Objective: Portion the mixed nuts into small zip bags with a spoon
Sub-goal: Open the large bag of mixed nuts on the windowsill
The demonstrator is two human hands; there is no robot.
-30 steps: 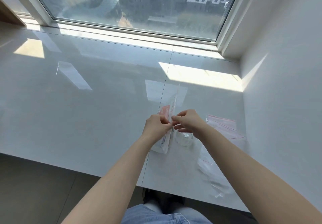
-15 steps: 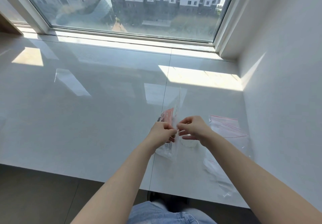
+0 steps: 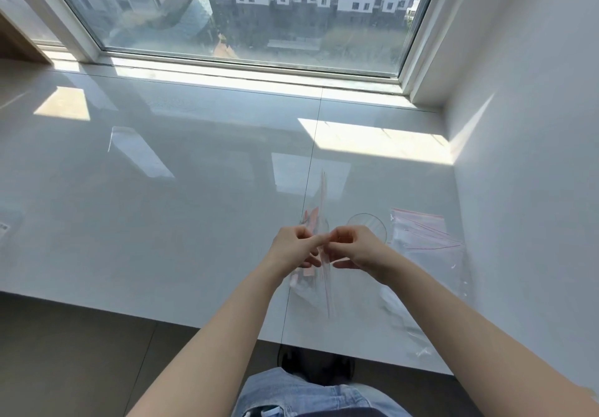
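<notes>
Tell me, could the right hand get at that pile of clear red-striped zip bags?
Probably yes: the pile of clear red-striped zip bags lies just beside the right hand, nothing between, though that hand is pinching a bag.

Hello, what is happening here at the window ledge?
A person is holding a clear zip bag edge-on above the white ledge. The left hand and right hand both pinch it near the middle, probably to open it. A clear cup and a pile of spare bags lie to the right. No nuts or spoon are clearly visible.
</notes>
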